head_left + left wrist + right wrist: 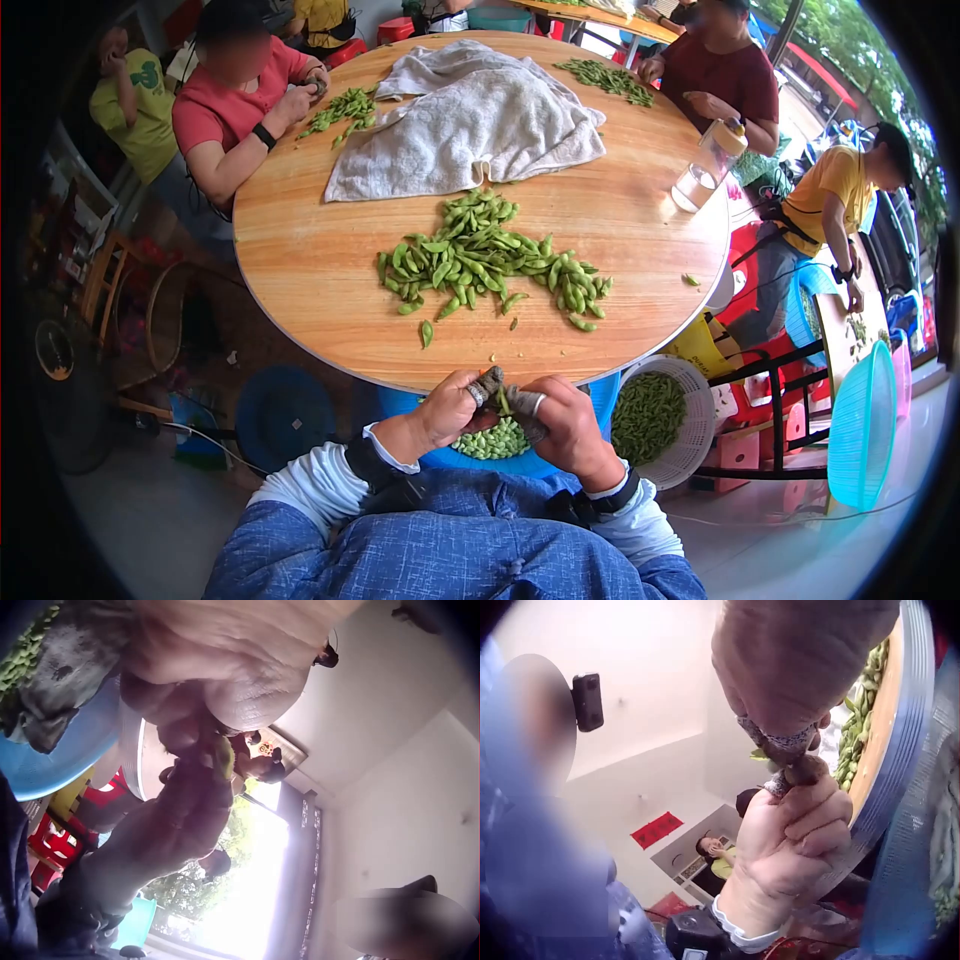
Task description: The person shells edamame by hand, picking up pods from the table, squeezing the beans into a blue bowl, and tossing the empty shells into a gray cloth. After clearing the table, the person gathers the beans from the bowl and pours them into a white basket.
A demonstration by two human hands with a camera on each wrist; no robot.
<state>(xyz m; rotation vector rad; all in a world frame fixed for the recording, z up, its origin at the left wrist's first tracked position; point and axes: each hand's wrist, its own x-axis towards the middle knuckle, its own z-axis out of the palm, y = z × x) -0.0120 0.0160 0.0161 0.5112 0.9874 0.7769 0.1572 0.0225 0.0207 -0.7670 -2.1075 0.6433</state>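
Note:
Over a blue basin (pixel 540 465) at the table's near edge, my left hand (pixel 447 408) and right hand (pixel 566 425) meet at the fingertips. Both pinch a small green edamame pod (pixel 503 402), seen between the fingers in the left wrist view as a pod (pixel 223 756). Grey cloth wraps (pixel 488 384) cover some thumbs and fingers. Shelled green beans (pixel 490 442) lie in the basin below the hands. A pile of edamame pods (pixel 470 255) spreads over the wooden table (pixel 330 300) beyond them. The fingers partly hide the pod.
A grey towel (pixel 470 130) covers a mound mid-table, and a clear bottle (pixel 708 165) stands at the right. A white basket (pixel 655 410) of pods stands right of the basin. People (pixel 240 100) sit around the table, some with their own pods (pixel 605 80).

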